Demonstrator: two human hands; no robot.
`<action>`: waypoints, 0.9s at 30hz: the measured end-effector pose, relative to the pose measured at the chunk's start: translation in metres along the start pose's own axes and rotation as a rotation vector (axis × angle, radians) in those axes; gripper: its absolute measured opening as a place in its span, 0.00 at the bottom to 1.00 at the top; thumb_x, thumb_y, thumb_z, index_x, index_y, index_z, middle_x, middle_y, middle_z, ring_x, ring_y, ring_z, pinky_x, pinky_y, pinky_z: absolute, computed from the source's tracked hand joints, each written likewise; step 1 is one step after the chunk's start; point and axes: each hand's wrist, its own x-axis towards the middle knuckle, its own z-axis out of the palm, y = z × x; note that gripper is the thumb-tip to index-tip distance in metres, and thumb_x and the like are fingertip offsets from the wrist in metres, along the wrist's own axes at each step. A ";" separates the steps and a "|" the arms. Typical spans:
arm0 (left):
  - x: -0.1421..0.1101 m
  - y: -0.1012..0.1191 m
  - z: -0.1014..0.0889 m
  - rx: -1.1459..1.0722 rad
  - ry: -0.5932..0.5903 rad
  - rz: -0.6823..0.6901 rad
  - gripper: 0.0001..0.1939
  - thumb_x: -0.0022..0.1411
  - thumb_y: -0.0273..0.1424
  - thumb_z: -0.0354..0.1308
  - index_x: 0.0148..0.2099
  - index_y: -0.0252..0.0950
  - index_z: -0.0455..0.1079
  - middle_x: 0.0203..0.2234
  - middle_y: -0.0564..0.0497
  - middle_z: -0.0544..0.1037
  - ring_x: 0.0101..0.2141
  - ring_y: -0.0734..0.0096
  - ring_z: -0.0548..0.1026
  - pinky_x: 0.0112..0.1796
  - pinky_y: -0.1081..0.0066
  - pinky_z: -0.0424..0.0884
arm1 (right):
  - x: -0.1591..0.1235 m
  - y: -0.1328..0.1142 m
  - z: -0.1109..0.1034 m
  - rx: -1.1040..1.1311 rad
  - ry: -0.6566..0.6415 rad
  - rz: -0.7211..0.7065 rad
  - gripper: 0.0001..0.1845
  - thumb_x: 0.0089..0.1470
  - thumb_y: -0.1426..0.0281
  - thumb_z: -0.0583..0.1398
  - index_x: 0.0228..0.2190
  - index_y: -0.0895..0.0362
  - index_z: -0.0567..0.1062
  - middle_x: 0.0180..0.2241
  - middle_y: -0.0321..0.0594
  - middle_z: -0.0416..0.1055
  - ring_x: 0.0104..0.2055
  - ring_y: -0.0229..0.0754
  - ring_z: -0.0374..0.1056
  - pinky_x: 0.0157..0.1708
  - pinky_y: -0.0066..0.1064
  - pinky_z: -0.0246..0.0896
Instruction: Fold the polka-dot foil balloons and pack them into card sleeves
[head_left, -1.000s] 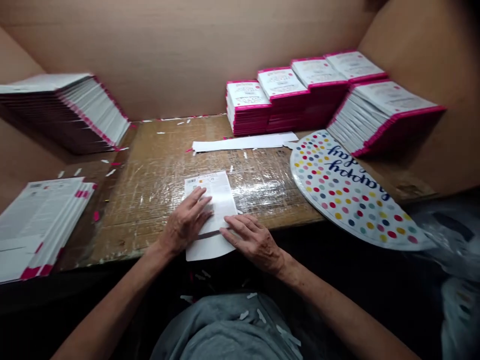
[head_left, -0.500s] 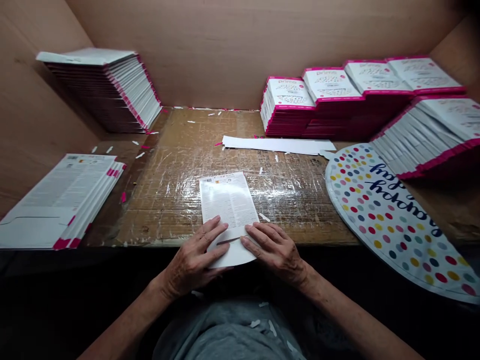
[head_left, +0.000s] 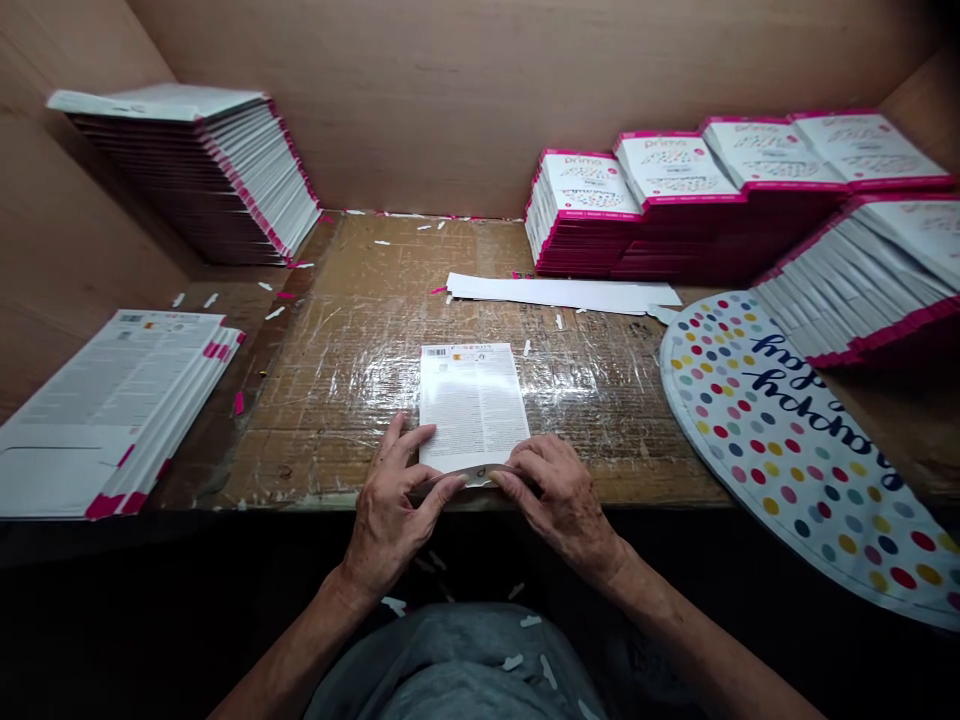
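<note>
Carton (head_left: 474, 405) lies between left fingers (head_left: 414, 440), spread, and right fingers (head_left: 538, 460), curled; both pinch its near edge.

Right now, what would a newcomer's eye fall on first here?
Probably the dotted half-circle with big dark lettering, at the right and reaching past the front edge of the bench. Next, the pink-edged stacks along the back wall, right of centre. Then, front and centre, the left hand and right hand at the near edge of a printed white packet.
</note>
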 end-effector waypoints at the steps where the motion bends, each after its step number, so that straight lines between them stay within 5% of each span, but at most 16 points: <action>1: 0.000 -0.001 0.000 -0.008 0.000 0.022 0.10 0.63 0.34 0.59 0.31 0.37 0.77 0.54 0.42 0.74 0.65 0.49 0.58 0.59 0.46 0.63 | 0.001 0.000 -0.001 0.003 -0.002 -0.021 0.12 0.64 0.65 0.58 0.31 0.56 0.75 0.31 0.40 0.72 0.36 0.42 0.66 0.39 0.33 0.61; 6: -0.006 -0.010 0.000 -0.024 -0.006 0.269 0.07 0.64 0.26 0.57 0.39 0.38 0.77 0.56 0.41 0.72 0.64 0.52 0.59 0.57 0.48 0.67 | -0.009 0.002 -0.005 -0.105 0.046 -0.302 0.13 0.66 0.73 0.53 0.37 0.56 0.77 0.32 0.41 0.74 0.36 0.41 0.65 0.40 0.34 0.60; 9: -0.006 -0.009 0.001 0.010 0.003 0.262 0.04 0.63 0.30 0.60 0.37 0.39 0.77 0.55 0.43 0.73 0.65 0.50 0.58 0.58 0.45 0.65 | -0.012 0.002 -0.004 -0.094 0.057 -0.232 0.12 0.66 0.70 0.54 0.36 0.56 0.77 0.32 0.41 0.74 0.37 0.41 0.66 0.40 0.34 0.61; 12: 0.001 -0.001 0.006 0.039 0.021 0.129 0.08 0.64 0.34 0.59 0.32 0.38 0.74 0.49 0.45 0.77 0.62 0.51 0.63 0.58 0.47 0.64 | -0.005 0.001 0.000 -0.055 -0.012 -0.038 0.13 0.65 0.65 0.55 0.32 0.55 0.76 0.28 0.39 0.73 0.33 0.40 0.67 0.36 0.32 0.61; 15: 0.011 0.008 0.015 0.091 0.104 -0.055 0.10 0.62 0.37 0.60 0.31 0.38 0.69 0.40 0.45 0.77 0.51 0.55 0.73 0.51 0.53 0.71 | 0.003 0.000 0.004 -0.137 0.001 0.073 0.14 0.66 0.62 0.54 0.41 0.57 0.76 0.34 0.43 0.74 0.34 0.42 0.69 0.37 0.34 0.63; 18: 0.015 0.011 0.024 0.189 0.141 -0.135 0.10 0.62 0.39 0.60 0.36 0.38 0.67 0.42 0.43 0.75 0.46 0.55 0.74 0.48 0.54 0.72 | -0.003 0.003 0.003 -0.285 0.023 -0.108 0.22 0.67 0.59 0.52 0.49 0.62 0.74 0.48 0.57 0.72 0.49 0.52 0.68 0.48 0.44 0.63; 21: 0.011 0.013 0.025 0.171 0.143 -0.140 0.12 0.63 0.40 0.59 0.43 0.37 0.67 0.51 0.40 0.73 0.52 0.51 0.71 0.53 0.51 0.68 | -0.020 0.008 -0.003 -0.316 0.017 -0.319 0.24 0.65 0.57 0.54 0.51 0.63 0.72 0.50 0.55 0.73 0.52 0.52 0.66 0.52 0.44 0.61; 24: 0.000 0.023 0.017 -0.019 0.209 -0.250 0.22 0.58 0.43 0.63 0.50 0.38 0.66 0.52 0.40 0.73 0.53 0.52 0.72 0.52 0.53 0.69 | -0.030 0.007 -0.009 -0.243 0.137 -0.287 0.15 0.65 0.66 0.57 0.50 0.58 0.74 0.42 0.46 0.78 0.44 0.44 0.70 0.45 0.37 0.64; 27: -0.006 0.037 0.008 -0.407 0.200 -0.519 0.27 0.53 0.46 0.66 0.50 0.37 0.67 0.43 0.44 0.78 0.43 0.58 0.78 0.43 0.61 0.76 | -0.020 -0.003 -0.010 -0.154 0.246 -0.241 0.12 0.64 0.70 0.58 0.49 0.57 0.74 0.42 0.45 0.78 0.43 0.44 0.70 0.46 0.37 0.64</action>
